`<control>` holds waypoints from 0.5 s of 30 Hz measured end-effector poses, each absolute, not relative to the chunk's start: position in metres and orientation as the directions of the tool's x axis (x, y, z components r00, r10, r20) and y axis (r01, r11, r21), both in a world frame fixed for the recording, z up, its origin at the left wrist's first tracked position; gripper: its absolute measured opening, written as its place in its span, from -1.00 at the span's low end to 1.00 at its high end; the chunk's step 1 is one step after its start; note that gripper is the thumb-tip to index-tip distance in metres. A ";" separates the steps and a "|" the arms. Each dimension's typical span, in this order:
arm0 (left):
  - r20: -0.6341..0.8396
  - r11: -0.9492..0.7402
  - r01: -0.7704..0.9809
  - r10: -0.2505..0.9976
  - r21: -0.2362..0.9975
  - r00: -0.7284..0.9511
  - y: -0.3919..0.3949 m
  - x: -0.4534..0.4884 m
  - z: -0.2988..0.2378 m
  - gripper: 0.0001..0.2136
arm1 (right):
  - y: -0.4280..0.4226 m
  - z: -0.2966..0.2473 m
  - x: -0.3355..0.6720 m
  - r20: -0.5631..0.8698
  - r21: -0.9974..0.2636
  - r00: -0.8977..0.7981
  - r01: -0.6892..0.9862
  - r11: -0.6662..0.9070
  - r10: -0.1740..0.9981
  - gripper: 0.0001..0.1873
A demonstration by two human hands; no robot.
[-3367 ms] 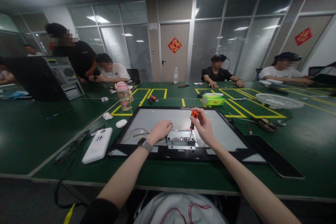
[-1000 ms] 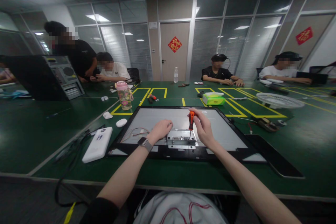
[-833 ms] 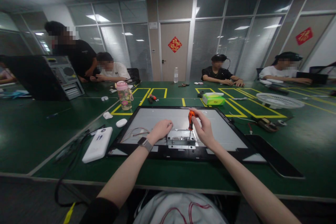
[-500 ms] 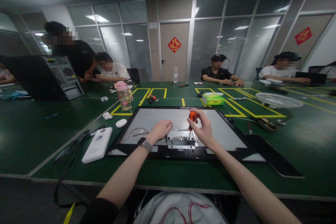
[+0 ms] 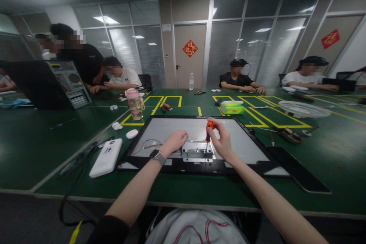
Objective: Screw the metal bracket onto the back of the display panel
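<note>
A black-framed monitor panel (image 5: 251,148) lies face down on the green table in front of me, its grey back up. A small metal bracket (image 5: 197,151) sits near its front edge. My right hand (image 5: 221,141) pinches an orange-handled screwdriver (image 5: 209,130), held upright with its tip down on the bracket's right side. My left hand (image 5: 173,142), a watch on the wrist, rests closed on the panel just left of the bracket, pressing on it. Thin wires (image 5: 148,144) trail across the panel to the left.
A white power bank (image 5: 106,157) with a cable lies left of the panel, a white mouse-like item (image 5: 132,134) behind it. A pink-lidded bottle (image 5: 135,104), green tissue box (image 5: 232,108), white fan grille (image 5: 304,109) and open computer case (image 5: 67,84) stand farther back. Several people sit around the table.
My right hand keeps turning the screwdriver on the bracket; its fingers shift on the handle and the tool tilts slightly. My left hand stays put. Another person has appeared at far left.
</note>
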State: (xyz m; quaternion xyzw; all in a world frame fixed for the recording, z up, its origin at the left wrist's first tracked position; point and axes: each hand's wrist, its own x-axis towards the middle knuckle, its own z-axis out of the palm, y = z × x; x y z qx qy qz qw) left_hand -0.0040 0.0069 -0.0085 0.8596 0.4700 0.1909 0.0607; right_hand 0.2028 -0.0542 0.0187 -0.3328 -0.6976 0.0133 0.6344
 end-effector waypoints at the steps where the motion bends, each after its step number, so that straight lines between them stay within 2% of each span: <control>1: 0.271 -0.552 0.784 0.831 0.284 0.486 0.006 -0.004 -0.008 -0.72 | -0.054 0.019 0.202 0.882 -0.428 0.027 0.463 0.776 0.470 -0.76; 8: 0.266 -0.546 0.786 0.835 0.291 0.482 0.004 -0.004 -0.006 -0.71 | -0.056 0.019 0.203 0.884 -0.414 0.009 0.481 0.773 0.467 -0.78; 15: 0.267 -0.547 0.786 0.834 0.287 0.483 0.005 -0.004 -0.007 -0.71 | -0.055 0.012 0.205 0.836 -0.491 -0.033 0.401 0.773 0.548 -0.70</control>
